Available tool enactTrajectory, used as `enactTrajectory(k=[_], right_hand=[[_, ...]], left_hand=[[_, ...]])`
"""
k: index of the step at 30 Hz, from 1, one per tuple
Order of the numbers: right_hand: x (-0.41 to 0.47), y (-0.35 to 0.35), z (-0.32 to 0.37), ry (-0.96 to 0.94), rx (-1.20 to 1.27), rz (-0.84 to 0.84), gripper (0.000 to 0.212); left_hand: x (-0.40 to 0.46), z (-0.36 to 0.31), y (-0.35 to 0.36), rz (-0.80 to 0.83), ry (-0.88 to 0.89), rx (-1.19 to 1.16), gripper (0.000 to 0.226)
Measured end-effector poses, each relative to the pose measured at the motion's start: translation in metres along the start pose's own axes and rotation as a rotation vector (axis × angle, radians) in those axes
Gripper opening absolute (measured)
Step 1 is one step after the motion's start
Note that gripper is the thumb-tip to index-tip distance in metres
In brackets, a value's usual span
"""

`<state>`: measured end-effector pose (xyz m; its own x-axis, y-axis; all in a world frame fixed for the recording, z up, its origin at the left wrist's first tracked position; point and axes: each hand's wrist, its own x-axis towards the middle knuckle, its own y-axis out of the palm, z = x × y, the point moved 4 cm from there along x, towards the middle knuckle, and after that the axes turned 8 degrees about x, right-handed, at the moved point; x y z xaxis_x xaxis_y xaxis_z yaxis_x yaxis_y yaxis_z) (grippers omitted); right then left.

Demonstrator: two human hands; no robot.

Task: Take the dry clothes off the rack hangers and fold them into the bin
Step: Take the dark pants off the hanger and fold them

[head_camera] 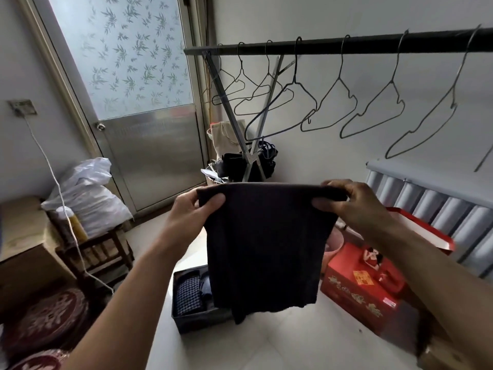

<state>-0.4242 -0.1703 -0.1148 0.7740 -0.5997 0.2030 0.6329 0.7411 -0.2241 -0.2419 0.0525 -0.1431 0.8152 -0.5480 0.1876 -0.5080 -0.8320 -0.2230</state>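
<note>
Dark, almost black fabric fills the middle of the view: a folded garment point(266, 244) hangs in the air straight above the bin point(198, 317), and it covers the right part of the bin completely. The left hand point(193, 209) pinches its top left corner, thumb in front and the other fingers hidden behind the cloth. The right hand point(354, 202) pinches the top right corner in the same way, with the fingers curled over the upper edge. What kind of garment it is I cannot tell, perhaps a shirt or short trousers, because it is doubled over. Inside the bin a checked cloth point(188, 296) lies folded at the left side; beside it something dark blue is mostly hidden. Above and behind the bin, the black rail point(333, 45) carries a row of bare wire hangers point(329, 105), and the rail is cut off at the right edge. Right of the bin stands a red box point(362, 288), partly behind the right forearm.
</note>
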Motion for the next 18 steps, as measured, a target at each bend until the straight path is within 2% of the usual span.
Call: enactTrajectory(k=[1,3,7,9,11,13,16,18], right_hand=[[0.002,0.002,-0.005,0.048,0.147,0.027,0.009],[0.006,0.009,-0.019,0.121,0.276,0.030,0.009],[0.020,0.024,-0.035,0.140,0.238,-0.004,0.022],[0.032,0.030,-0.041,0.135,0.190,-0.026,0.025],[0.045,0.038,-0.044,0.132,0.163,-0.044,0.026],[0.057,0.045,-0.047,0.133,0.162,-0.060,0.024],[0.081,0.064,-0.057,0.168,0.192,-0.079,0.024],[0.097,0.077,-0.065,0.225,0.234,-0.094,0.026]], left_hand=[[-0.002,0.006,0.008,0.013,-0.084,-0.156,0.014],[-0.002,0.017,0.018,-0.017,-0.166,-0.240,0.019],[0.001,0.032,0.025,-0.073,-0.228,-0.230,0.022],[0.005,0.042,0.024,-0.057,-0.317,-0.283,0.025],[0.012,0.056,0.023,0.028,-0.441,-0.394,0.045],[0.012,0.066,0.020,0.163,-0.491,-0.444,0.064],[0.021,0.082,0.013,0.365,-0.430,-0.288,0.059],[0.035,0.097,0.004,0.394,-0.425,-0.228,0.065]])
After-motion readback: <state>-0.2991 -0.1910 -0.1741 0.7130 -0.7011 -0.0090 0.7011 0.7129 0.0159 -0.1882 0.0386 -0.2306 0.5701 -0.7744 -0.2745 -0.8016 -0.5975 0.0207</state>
